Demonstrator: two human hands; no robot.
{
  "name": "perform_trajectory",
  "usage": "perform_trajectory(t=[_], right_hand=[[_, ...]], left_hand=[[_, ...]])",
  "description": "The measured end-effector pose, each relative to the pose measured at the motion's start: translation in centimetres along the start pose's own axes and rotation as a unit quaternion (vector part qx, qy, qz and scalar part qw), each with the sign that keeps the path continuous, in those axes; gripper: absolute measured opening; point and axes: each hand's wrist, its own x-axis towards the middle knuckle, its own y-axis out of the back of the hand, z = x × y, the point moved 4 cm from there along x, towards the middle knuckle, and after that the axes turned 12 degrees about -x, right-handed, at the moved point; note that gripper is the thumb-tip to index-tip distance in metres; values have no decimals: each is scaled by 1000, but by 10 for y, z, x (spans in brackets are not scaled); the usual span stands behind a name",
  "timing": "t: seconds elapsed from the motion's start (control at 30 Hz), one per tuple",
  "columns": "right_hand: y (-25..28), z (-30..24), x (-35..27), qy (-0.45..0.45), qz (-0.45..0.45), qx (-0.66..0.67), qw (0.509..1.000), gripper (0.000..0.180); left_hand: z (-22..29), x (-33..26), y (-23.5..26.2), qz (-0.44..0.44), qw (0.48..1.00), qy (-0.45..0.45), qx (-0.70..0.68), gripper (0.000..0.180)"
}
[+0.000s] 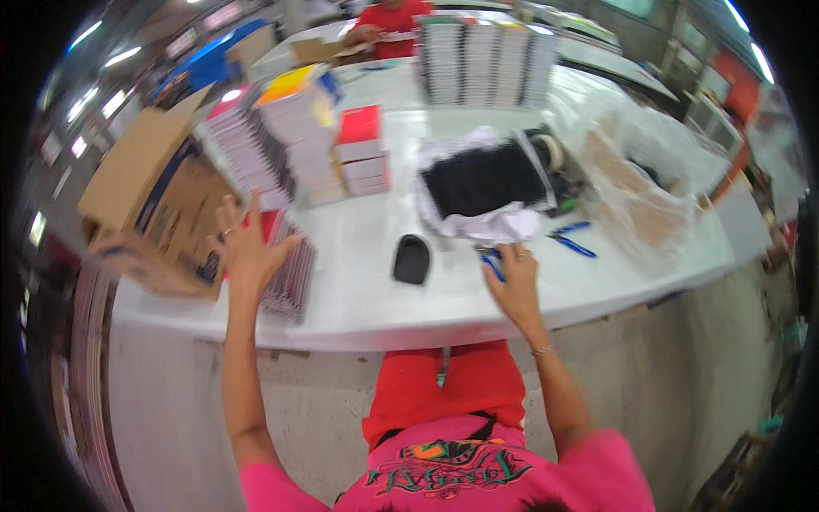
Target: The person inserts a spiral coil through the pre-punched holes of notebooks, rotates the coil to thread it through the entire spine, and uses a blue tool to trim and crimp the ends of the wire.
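My left hand [249, 247] is spread wide over a stack of spiral-bound booklets [292, 277] with a red cover, beside the cardboard box. Its fingers lie near the top of the stack, and nothing is gripped in them. At the right, my right hand [517, 286] has its fingers closed on blue-handled pliers [490, 264] at the table. A second pair of blue-handled pliers [573, 240] lies apart to the right. Beyond them, a bundle of black binding coils [486, 181] rests on crumpled white wrapping. Between my hands sits a small black rounded object [412, 259].
An open cardboard box [171, 218] stands at the left edge of the white table [358, 294]. Tall booklet stacks [300, 145] and red-topped blocks [362, 145] stand behind. More stacks [486, 64] fill the far side, near another person [388, 30]. Clear plastic bags [644, 171] lie right.
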Motion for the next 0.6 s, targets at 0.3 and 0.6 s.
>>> perform_trajectory(t=[0.3,0.6], right_hand=[[5,11,-5,-21,18,11,1000,36],[2,5,-3,-23,11,32,999,39]], left_hand=[[108,-86,-49,-44,891,-274,-360,59],[87,-103,-117,-54,878,-134,-457,50]])
